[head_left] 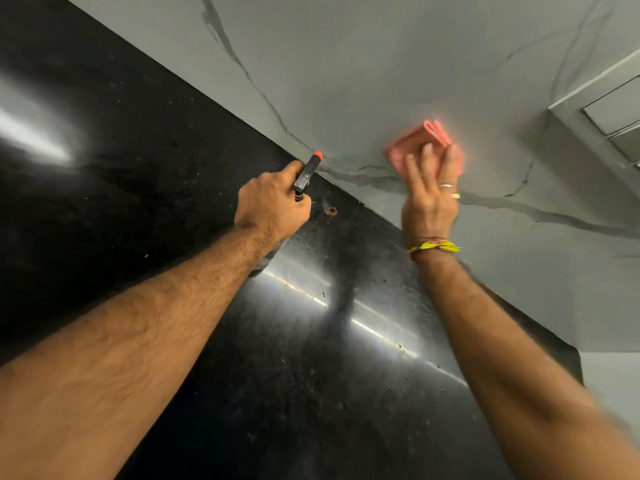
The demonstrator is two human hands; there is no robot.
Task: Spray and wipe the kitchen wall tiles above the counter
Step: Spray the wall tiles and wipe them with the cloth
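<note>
The grey marble-veined wall tiles rise behind a glossy black counter. My right hand presses a folded pink cloth flat against the tiles just above the counter's back edge, fingers straight and spread. My left hand grips a spray bottle; its black head with an orange nozzle points at the tile-counter joint. The bottle's body is hidden under my hand and forearm.
A grey switch plate is set in the wall at the upper right. A small rusty round mark sits on the counter near the wall. The counter ends at the right, where a grey surface begins.
</note>
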